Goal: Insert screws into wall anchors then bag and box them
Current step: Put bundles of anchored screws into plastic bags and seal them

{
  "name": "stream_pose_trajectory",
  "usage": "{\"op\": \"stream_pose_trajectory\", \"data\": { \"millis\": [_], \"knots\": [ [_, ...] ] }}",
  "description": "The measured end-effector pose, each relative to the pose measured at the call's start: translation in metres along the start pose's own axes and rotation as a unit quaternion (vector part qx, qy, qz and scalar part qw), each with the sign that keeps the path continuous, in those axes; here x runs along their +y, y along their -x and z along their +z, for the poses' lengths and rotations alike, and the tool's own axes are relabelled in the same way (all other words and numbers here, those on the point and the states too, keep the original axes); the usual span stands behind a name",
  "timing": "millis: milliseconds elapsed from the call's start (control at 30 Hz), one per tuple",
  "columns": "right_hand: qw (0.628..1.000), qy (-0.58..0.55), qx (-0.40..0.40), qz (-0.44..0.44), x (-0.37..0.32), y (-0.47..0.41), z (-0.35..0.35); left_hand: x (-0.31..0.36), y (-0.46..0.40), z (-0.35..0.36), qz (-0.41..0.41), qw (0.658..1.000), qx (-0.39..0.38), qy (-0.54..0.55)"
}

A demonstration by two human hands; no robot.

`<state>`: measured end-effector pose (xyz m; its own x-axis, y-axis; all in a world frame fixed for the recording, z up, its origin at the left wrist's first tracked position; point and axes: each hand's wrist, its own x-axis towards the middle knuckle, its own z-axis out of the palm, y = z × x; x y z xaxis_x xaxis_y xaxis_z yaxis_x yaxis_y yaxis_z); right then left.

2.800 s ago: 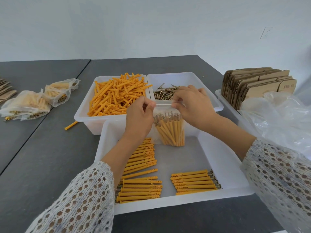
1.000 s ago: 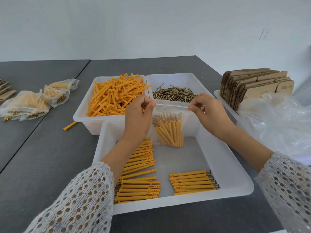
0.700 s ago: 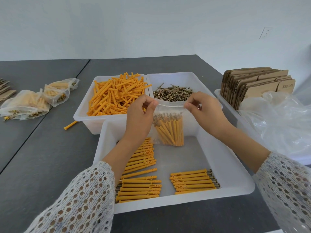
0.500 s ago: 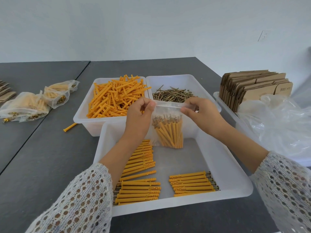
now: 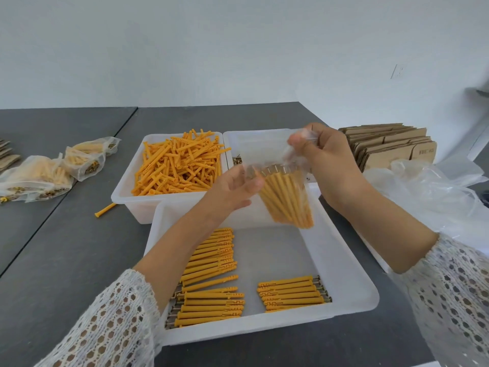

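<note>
Item: small clear plastic bag [image 5: 284,192] of orange wall anchors with screws seated in them; I am holding it in the air above the far end of the near white plastic tray [image 5: 352,282], screw heads up, anchor tips pointing down

Right hand [image 5: 326,157]: I am pinching the crumpled top of the bag between thumb and curled fingers, carrying its weight

Left hand [image 5: 235,188]: I am keeping it spread and relaxed, fingertips touching the bag's left edge near the screw heads

Near tray contents: assembled orange anchors with screws [image 5: 211,276] are lying in a long row along the left side; a shorter row [image 5: 292,294] is lying at the front right

Far left white tub [image 5: 124,200]: loose orange anchors [image 5: 180,162] are heaping inside

Far right white tub [image 5: 232,139]: mostly hidden behind the bag

Single orange anchor [image 5: 105,210]: lying on the dark grey table [image 5: 74,260], just left of the tubs

Filled bags [image 5: 34,178]: resting at the table's left

Flattened brown cardboard boxes [image 5: 391,147]: standing at right, behind loose clear plastic sheeting [image 5: 434,192]
</note>
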<state>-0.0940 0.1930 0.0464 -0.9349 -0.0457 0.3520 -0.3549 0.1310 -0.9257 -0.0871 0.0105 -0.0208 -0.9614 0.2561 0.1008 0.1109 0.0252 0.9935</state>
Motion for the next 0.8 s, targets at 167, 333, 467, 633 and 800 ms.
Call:
{"op": "stream_pose_trajectory", "data": {
  "millis": [167, 333, 467, 633, 800],
  "knots": [
    [0.981, -0.172, -0.001, 0.086, -0.021, 0.004, 0.008, 0.016, 0.009, 0.015, 0.022, 0.997, -0.04, 0.064],
    [0.966, -0.212, -0.011, 0.149, -0.015, 0.006, 0.016, 0.021, 0.028, 0.012, 0.023, 0.995, 0.028, 0.09],
    [0.968, -0.178, 0.003, 0.177, -0.001, 0.017, 0.01, 0.023, 0.047, -0.01, 0.002, 0.993, 0.081, 0.079],
    [0.973, -0.089, 0.015, 0.213, 0.021, 0.04, -0.008, 0.033, 0.071, -0.054, -0.056, 0.991, 0.105, 0.062],
    [0.965, 0.058, -0.097, 0.237, 0.043, 0.071, -0.009, 0.042, 0.091, -0.085, -0.094, 0.988, 0.125, 0.02]
  ]
}}
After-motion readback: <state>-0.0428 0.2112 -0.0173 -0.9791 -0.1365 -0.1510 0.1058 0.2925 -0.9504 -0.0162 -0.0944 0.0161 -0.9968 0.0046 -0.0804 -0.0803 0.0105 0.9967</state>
